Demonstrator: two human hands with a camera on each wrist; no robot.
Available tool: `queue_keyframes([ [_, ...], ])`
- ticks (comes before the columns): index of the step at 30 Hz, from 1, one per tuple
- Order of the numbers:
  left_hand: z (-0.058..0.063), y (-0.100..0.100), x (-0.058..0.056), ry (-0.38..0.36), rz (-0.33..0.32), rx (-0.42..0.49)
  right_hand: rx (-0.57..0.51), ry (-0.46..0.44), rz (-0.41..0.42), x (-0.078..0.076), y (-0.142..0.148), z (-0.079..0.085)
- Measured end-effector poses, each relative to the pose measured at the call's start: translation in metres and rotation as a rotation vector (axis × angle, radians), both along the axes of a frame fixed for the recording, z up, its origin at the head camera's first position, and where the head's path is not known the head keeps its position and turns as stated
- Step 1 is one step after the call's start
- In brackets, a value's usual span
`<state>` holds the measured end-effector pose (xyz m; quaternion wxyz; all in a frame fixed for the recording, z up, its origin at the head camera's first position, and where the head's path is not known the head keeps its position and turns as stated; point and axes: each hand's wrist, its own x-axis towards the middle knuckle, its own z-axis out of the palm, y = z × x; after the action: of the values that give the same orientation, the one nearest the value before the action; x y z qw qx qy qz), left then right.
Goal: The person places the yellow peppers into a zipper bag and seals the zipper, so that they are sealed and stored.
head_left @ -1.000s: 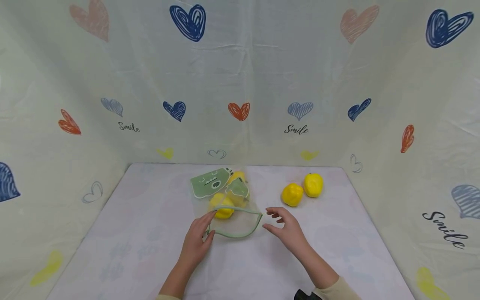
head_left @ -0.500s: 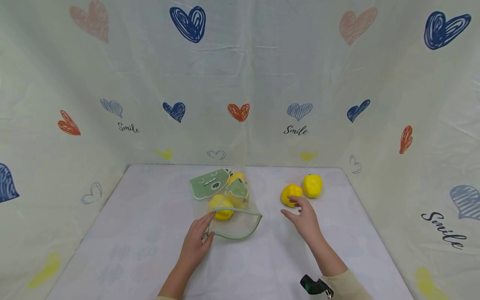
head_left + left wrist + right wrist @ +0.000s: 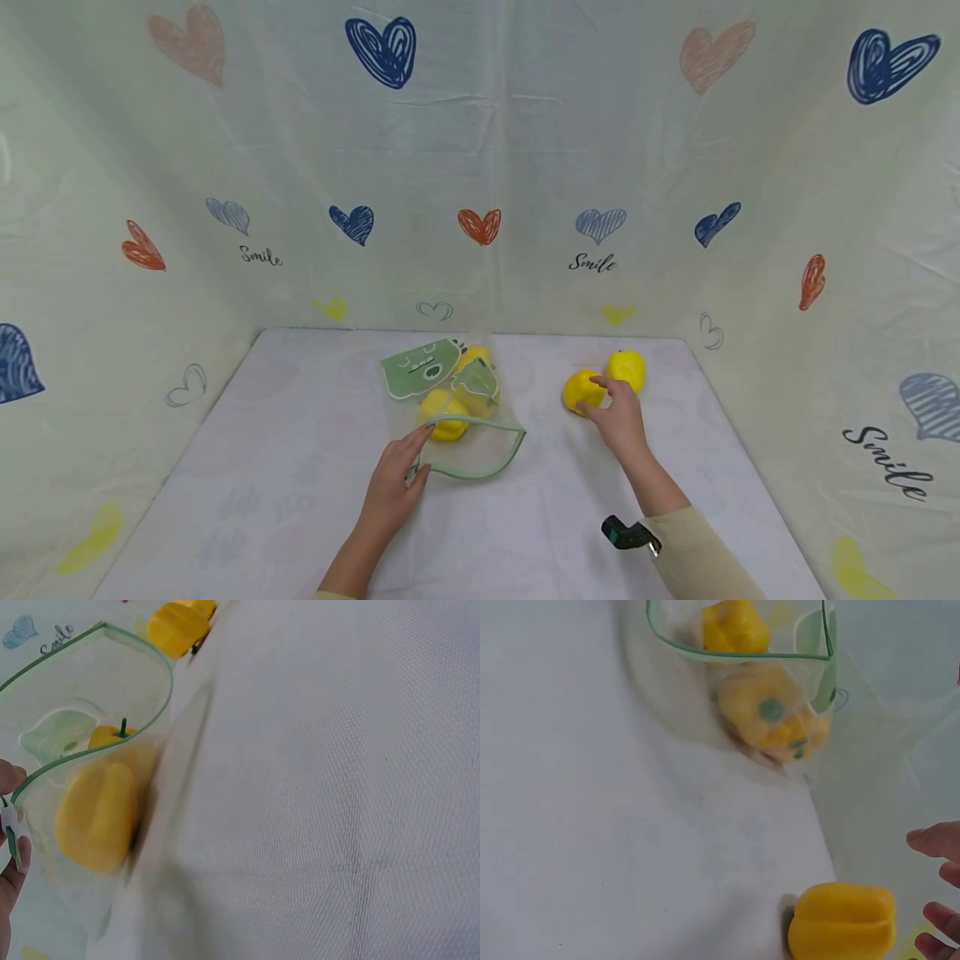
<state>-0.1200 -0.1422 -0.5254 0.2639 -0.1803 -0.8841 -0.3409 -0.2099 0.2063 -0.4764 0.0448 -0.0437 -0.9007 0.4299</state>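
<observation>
A see-through bag [image 3: 480, 454] with green edging and green printed figures lies on the table, its mouth spread. Yellow bell peppers [image 3: 442, 407] show inside it; the right wrist view shows three. My left hand [image 3: 393, 479] pinches the left end of the bag's mouth, by a white slider [image 3: 9, 816]. To the right, my right hand [image 3: 621, 412] reaches over the nearer loose yellow bell pepper [image 3: 579, 388], thumb and fingers spread apart. In the right wrist view the fingertips [image 3: 922, 840] stand off from that pepper.
Another yellow bell pepper [image 3: 627, 367] stands just behind the nearer one. A white cloth covers the table [image 3: 285, 450]. Pale curtains [image 3: 525, 158] with printed hearts hang at the back and both sides. A black device [image 3: 626, 533] sits at the right wrist.
My right hand has moved from beside the bag's mouth rightward and away from me to the nearer loose bell pepper. The left hand and the bag have stayed in place.
</observation>
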Motion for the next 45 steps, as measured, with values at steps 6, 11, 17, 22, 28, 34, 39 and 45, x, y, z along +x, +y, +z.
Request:
queue_keyframes([
  [6,0.000,0.000,0.000,-0.008,-0.003,0.007,0.053,-0.003,-0.001,-0.013,0.001,-0.004],
  [11,0.000,-0.001,0.000,-0.008,0.000,0.004,0.091,-0.001,-0.009,-0.022,0.002,-0.009],
  [17,0.000,0.000,0.001,-0.005,0.002,0.008,0.098,-0.030,-0.030,-0.031,0.003,-0.016],
  [22,0.000,0.000,0.001,-0.018,0.012,0.007,0.078,-0.063,-0.039,-0.037,0.003,-0.021],
  [28,0.000,0.000,0.002,-0.041,0.026,-0.001,0.064,-0.081,-0.034,-0.042,0.006,-0.028],
  [34,0.002,0.001,0.002,-0.063,0.018,0.008,0.052,-0.099,-0.031,-0.042,0.008,-0.030],
  [39,0.004,0.001,0.003,-0.072,0.008,0.022,0.053,-0.106,-0.030,-0.042,0.008,-0.030],
  [45,0.004,0.002,0.004,-0.086,0.020,0.021,0.045,-0.089,-0.019,-0.041,0.007,-0.031],
])
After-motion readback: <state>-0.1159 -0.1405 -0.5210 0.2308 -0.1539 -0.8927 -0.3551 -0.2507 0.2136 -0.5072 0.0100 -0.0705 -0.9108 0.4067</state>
